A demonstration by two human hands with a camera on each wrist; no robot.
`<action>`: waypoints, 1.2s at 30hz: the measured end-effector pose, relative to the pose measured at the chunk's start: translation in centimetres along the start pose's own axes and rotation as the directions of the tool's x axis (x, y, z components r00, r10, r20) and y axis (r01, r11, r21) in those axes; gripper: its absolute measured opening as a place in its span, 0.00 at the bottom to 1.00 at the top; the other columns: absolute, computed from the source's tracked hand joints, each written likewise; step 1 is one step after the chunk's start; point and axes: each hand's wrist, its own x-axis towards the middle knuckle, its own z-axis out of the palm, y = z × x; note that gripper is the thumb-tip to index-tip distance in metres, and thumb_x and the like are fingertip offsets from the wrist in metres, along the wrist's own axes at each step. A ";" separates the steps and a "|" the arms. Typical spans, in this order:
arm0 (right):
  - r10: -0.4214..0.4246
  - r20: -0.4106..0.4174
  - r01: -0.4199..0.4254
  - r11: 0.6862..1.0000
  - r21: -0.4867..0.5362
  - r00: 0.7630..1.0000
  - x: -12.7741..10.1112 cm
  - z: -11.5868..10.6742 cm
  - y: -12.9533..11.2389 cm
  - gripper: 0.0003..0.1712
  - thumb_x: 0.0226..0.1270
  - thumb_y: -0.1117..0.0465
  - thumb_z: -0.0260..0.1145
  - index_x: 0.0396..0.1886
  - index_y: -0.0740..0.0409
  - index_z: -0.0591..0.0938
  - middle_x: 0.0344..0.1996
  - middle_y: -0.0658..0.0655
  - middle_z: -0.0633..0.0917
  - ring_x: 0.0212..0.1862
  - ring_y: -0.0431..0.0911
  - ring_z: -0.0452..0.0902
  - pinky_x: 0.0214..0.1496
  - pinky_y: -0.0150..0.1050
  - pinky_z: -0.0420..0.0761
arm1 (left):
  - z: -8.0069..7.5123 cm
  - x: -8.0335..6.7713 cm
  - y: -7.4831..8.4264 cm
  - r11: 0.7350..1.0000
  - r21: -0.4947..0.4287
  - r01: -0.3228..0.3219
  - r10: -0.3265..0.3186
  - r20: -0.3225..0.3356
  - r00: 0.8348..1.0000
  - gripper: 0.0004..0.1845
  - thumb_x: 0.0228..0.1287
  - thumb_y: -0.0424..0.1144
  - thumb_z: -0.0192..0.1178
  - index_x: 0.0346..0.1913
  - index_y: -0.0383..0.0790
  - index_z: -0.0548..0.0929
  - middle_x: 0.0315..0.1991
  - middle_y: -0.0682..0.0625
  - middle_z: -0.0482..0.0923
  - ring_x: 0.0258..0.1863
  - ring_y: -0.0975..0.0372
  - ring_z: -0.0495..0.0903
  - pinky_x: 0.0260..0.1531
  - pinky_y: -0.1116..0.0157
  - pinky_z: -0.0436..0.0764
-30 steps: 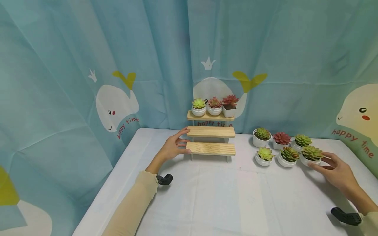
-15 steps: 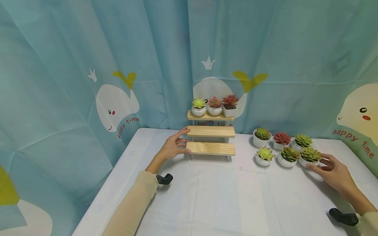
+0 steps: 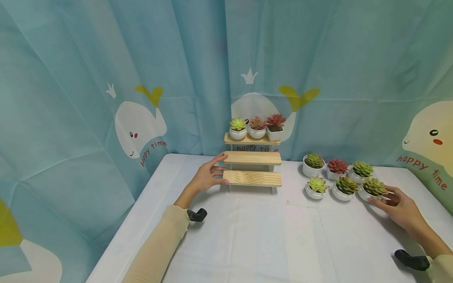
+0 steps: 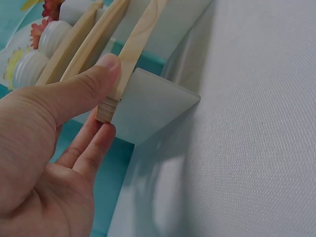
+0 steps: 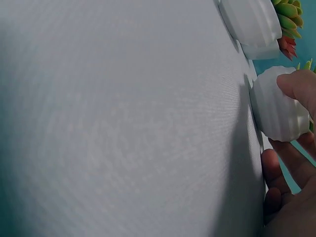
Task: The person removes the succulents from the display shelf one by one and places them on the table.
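Right grip (image 3: 398, 206) grasping white pot of green succulent (image 3: 373, 188), thumb and fingers around pot wall; pot on worktop (image 3: 269, 236), rightmost in front row of six pots, right of wooden stand (image 3: 253, 165). Left grip (image 3: 209, 177) holds stand's left end: thumb on lowest step edge, fingers under, index on middle step. Three potted succulents on stand's top step.

shelf (image 3: 253, 177): pale raw wood, matt | pot (image 5: 276, 106): white, ribbed, smooth | tablecloth (image 3: 269, 236): woven cloth
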 end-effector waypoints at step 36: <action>-0.114 0.057 0.115 0.993 -0.005 0.992 -0.3 -1.2 -0.5 0.61 0.74 0.44 0.66 0.78 0.77 0.38 0.66 0.91 0.55 0.62 0.84 0.61 0.44 0.60 0.84 | 0.0 -0.1 0.2 1.000 -0.002 0.004 -0.004 0.004 1.000 0.49 0.55 0.25 0.76 0.79 0.44 0.65 0.83 0.55 0.51 0.65 0.49 0.77 0.62 0.57 0.82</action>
